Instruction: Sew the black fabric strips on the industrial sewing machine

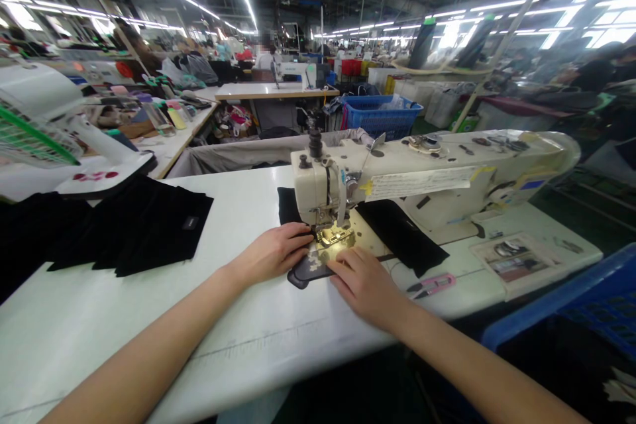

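A cream sewing machine (387,179) stands on the white table (238,344), its lamp lighting the needle plate (338,237). My left hand (275,252) lies left of the needle, its fingertips on the edge of a black fabric piece (288,205) that runs behind the machine head. Just in front of the plate is my right hand (365,281), with fingers bent and together; whatever is under its fingertips is too small to make out. Another black piece (402,235) lies under the machine arm. Pink-handled snips (433,285) rest to the right of my right hand.
Stacked black fabric pieces (159,225) cover the table's left side, below a white fan (99,152). A blue crate (586,305) stands at the lower right, and a blue basket (380,116) behind the machine. Other sewing tables and people are farther back.
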`<action>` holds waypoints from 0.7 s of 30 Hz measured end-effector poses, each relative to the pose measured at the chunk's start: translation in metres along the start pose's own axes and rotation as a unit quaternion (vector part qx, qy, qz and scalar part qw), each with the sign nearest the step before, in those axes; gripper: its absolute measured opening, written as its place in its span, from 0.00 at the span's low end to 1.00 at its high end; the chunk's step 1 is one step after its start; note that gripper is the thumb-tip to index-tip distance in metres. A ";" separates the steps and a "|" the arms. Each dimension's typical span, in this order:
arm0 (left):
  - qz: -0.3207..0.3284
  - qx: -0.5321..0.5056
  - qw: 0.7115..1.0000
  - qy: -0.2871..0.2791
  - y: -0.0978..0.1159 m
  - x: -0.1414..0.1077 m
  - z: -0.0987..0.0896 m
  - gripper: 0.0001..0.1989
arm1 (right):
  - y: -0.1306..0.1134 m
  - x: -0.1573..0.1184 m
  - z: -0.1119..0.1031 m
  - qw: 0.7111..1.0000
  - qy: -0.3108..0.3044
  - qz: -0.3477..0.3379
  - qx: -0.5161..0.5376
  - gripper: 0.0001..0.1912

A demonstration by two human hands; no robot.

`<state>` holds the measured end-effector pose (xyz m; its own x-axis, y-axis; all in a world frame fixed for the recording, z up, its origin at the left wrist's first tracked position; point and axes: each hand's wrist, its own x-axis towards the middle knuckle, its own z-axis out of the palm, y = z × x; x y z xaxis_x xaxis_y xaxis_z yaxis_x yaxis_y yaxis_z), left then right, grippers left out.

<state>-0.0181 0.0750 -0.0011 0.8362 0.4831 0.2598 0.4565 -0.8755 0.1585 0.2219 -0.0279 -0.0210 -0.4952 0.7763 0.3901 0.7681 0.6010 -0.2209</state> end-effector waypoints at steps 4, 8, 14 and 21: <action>-0.003 0.000 1.000 0.008 0.001 -0.001 0.002 0.16 | -0.007 -0.013 0.004 1.000 0.011 0.005 0.017 0.10; -0.001 0.003 1.000 0.017 0.003 -0.003 0.002 0.16 | -0.008 -0.015 0.007 0.999 0.032 0.003 0.033 0.10; -0.032 -0.011 0.999 0.036 0.004 -0.004 0.008 0.18 | -0.008 -0.013 0.007 0.998 0.041 -0.002 0.037 0.11; -0.079 0.020 0.996 0.032 0.040 -0.036 0.000 0.18 | -0.008 -0.017 0.006 0.997 0.071 -0.022 0.035 0.12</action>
<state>-0.0302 0.0229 -0.0041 0.7320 0.6140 0.2953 0.5939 -0.7874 0.1652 0.2221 -0.0444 -0.0309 -0.4620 0.7171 0.5218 0.7144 0.6496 -0.2601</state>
